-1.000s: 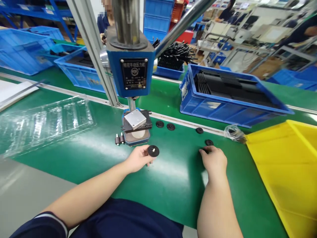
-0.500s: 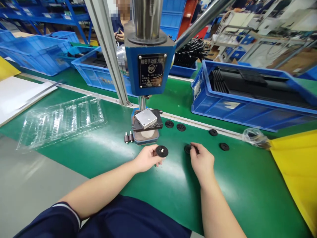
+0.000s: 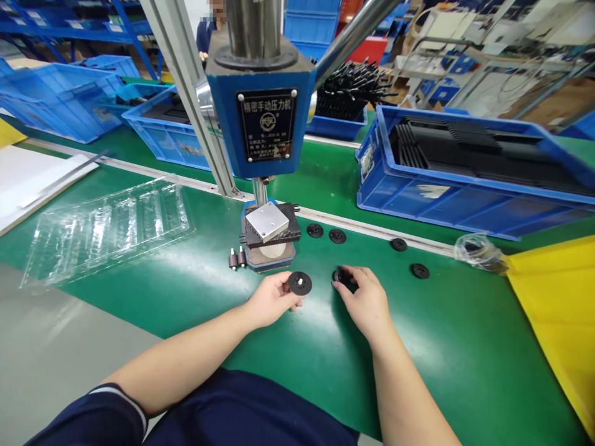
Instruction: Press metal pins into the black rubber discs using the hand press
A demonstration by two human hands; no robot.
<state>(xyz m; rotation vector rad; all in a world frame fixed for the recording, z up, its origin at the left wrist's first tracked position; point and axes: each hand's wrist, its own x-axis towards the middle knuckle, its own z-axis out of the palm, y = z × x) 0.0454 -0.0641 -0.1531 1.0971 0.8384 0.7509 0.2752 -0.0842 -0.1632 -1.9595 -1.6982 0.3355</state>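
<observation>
My left hand [image 3: 274, 300] is closed around a black disc [image 3: 300, 284] with a small white shaft tip at its centre; what lies under the disc is hidden by my fingers. To the right, my right hand [image 3: 365, 296] grips a second black disc [image 3: 342, 276] between thumb and fingers, just above the green bench. Two dark cylinders with white ends [image 3: 237, 257] stand beside the base of a blue hand press [image 3: 260, 130]. On that base lies a silver metal block [image 3: 266, 220] over a black toothed plate [image 3: 294, 232].
Several loose black discs [image 3: 337, 236] lie along a pale strip behind my hands. A blue bin of black panels [image 3: 465, 192] stands back right. Clear plastic trays [image 3: 109, 232] lie left, a plastic bag [image 3: 478, 253] and yellow sheet [image 3: 553, 310] right. The press lever [image 3: 353, 43] slants overhead.
My right hand has moved left with its disc, nearer my left hand, and its grip has turned. My left hand holds its disc as before. The view has shifted slightly.
</observation>
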